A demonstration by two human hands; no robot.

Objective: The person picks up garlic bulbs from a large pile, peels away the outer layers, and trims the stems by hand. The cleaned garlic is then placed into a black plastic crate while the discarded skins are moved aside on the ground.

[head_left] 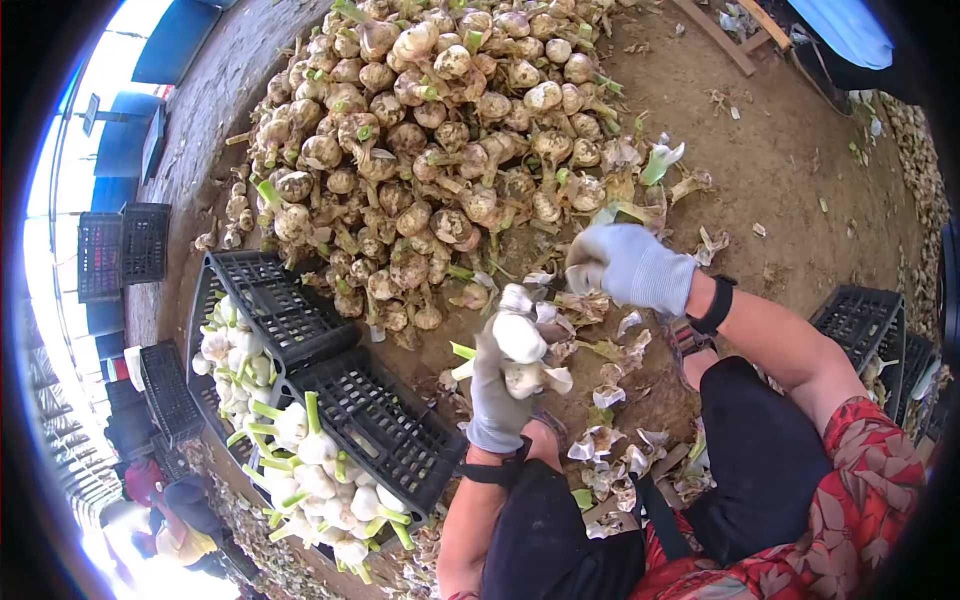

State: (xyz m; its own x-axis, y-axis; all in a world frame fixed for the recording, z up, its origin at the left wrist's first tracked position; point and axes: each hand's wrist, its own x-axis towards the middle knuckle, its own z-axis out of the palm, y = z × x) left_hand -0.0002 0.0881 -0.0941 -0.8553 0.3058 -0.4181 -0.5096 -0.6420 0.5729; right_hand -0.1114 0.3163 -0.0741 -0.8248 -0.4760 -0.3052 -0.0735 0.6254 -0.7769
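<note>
Grey gloves cover both hands. My left hand [494, 395] is closed around white garlic bulbs [520, 338], with a green stem poking out at its left side. To the upper right, my right hand [625, 265] has its fingers curled above the peeled skins, close to a loose husk; whether it grips anything is hidden. A large heap of unpeeled garlic [430, 150] rises in front of both hands. Papery skins [610, 390] lie scattered on the ground between my legs.
Black crates [390, 430] holding peeled garlic with green stems [320, 470] stand at the left. More crates [860, 320] are at the right, and others [122, 250] at the far left. A wooden frame [715, 35] lies at the top right. People [180, 520] are at the lower left.
</note>
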